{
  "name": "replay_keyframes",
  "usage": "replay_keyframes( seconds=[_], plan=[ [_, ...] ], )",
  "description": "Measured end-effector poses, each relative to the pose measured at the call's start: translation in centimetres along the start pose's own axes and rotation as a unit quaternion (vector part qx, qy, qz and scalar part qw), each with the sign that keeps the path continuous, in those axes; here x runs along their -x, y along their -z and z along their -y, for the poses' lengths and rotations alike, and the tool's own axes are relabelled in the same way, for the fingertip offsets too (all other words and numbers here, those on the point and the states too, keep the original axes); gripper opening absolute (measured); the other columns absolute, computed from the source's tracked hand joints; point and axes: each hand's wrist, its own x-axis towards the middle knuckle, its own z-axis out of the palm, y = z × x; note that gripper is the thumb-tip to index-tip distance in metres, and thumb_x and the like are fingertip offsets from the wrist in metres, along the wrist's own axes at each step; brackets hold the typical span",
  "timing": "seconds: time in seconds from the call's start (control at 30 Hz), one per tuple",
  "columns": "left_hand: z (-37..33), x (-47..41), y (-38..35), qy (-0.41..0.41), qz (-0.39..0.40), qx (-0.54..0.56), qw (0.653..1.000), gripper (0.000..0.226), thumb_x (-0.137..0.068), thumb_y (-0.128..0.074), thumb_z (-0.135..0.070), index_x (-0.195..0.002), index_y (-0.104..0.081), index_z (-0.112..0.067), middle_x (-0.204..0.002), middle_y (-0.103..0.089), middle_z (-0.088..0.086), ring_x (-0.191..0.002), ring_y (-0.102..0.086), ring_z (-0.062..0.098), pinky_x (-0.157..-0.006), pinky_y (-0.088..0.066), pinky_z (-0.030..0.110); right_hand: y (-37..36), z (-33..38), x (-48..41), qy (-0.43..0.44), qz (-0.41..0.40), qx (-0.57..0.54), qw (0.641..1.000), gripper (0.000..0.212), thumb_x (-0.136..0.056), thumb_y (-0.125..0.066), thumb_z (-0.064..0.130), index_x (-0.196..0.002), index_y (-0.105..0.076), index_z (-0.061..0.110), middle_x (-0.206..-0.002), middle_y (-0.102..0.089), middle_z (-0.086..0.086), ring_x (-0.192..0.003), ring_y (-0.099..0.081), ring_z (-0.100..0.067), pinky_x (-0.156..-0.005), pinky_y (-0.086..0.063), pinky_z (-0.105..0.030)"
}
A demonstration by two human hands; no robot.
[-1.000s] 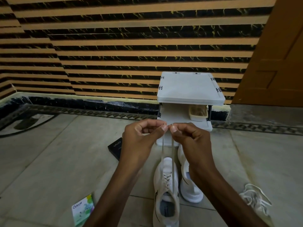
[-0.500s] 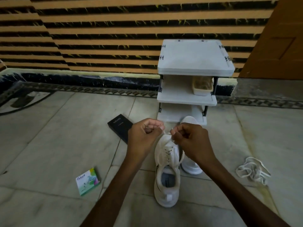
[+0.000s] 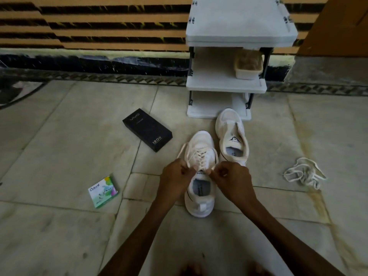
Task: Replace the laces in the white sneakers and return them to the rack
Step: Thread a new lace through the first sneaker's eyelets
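Both forearms reach in from 6 o'clock, wrists angled inward, knuckles up. The left hand (image 3: pixel 177 178) and right hand (image 3: pixel 231 180), fingers curled, each pinch a strand of the cream flat lace (image 3: pixel 199 156) over the tongue of the laced white mesh sneaker (image 3: pixel 201 142). This sneaker stands on the floor. At its 1 o'clock is the unlaced white sneaker (image 3: pixel 232 136), and at 12 the white plastic three-tier rack (image 3: pixel 225 82).

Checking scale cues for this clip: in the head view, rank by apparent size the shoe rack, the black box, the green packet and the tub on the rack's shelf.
1. shoe rack
2. black box
3. tub and green packet look about alike; the tub is farther from the camera, so I leave them unranked.
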Motion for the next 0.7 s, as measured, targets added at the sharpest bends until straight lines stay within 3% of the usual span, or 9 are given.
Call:
replay_keyframes(
  seconds=[0.13,0.27,0.37,0.5,0.57,0.7],
  plan=[
    [0.0,-0.3,0.2,-0.082,-0.047,0.052,0.994,0.037,-0.090,-0.064,-0.029,-0.057,-0.049,-0.020,-0.054,-0.050,-0.005,-0.050,-0.044,0.002,-0.050,-0.034,0.015,-1.1,0.5,-0.6,0.027,-0.025,-0.103,0.994,0.014,-0.084,-0.073,0.027,-0.072,-0.068,0.021,-0.069,-0.068,0.009,-0.064,-0.061,-0.001,-0.062,-0.046,-0.017],
    [-0.3,-1.4,1.2,-0.128,-0.017,0.119,0.985,0.019,-0.091,-0.064,-0.023,-0.077,-0.069,-0.011,-0.071,-0.066,0.003,-0.067,-0.063,0.015,-0.064,-0.051,0.028,-0.8,1.4,-1.2,0.067,-0.027,-0.182,0.981,0.015,-0.090,-0.068,0.023,-0.077,-0.072,0.018,-0.068,-0.067,0.011,-0.066,-0.062,-0.001,-0.061,-0.048,-0.016],
    [-1.3,-2.3,2.6,-0.180,-0.009,0.154,0.971,0.009,-0.089,-0.067,-0.019,-0.086,-0.074,-0.015,-0.087,-0.069,-0.001,-0.080,-0.065,0.008,-0.075,-0.053,0.025,-0.5,2.3,-2.1,0.097,0.010,-0.152,0.984,0.018,-0.092,-0.064,0.024,-0.078,-0.073,0.016,-0.067,-0.067,0.010,-0.061,-0.060,-0.002,-0.060,-0.047,-0.018],
    [-3.1,-3.8,4.0,-0.225,0.011,0.168,0.960,0.009,-0.089,-0.067,-0.017,-0.086,-0.075,-0.019,-0.089,-0.070,-0.001,-0.083,-0.064,0.009,-0.075,-0.051,0.023,0.1,3.5,-2.8,0.117,0.097,-0.102,0.983,0.019,-0.091,-0.065,0.019,-0.074,-0.068,0.013,-0.071,-0.069,0.002,-0.061,-0.058,0.002,-0.060,-0.041,-0.009],
    [-3.5,-4.5,4.2,-0.205,0.031,0.148,0.967,0.015,-0.094,-0.060,-0.020,-0.091,-0.074,-0.020,-0.092,-0.072,-0.004,-0.088,-0.066,0.008,-0.076,-0.053,0.020,0.2,3.6,-2.9,0.117,0.100,-0.112,0.982,0.023,-0.090,-0.066,0.025,-0.072,-0.069,0.012,-0.070,-0.069,0.004,-0.064,-0.061,-0.001,-0.063,-0.045,-0.014],
    [-2.5,-5.1,3.7,-0.090,0.148,0.151,0.973,0.036,-0.103,-0.039,-0.039,-0.103,-0.070,-0.020,-0.089,-0.072,-0.003,-0.082,-0.068,0.005,-0.074,-0.050,0.018,0.9,3.5,-3.0,0.079,0.063,-0.139,0.985,0.024,-0.091,-0.065,0.025,-0.072,-0.071,0.011,-0.064,-0.066,0.008,-0.061,-0.061,-0.002,-0.067,-0.051,-0.026]
  ],
)
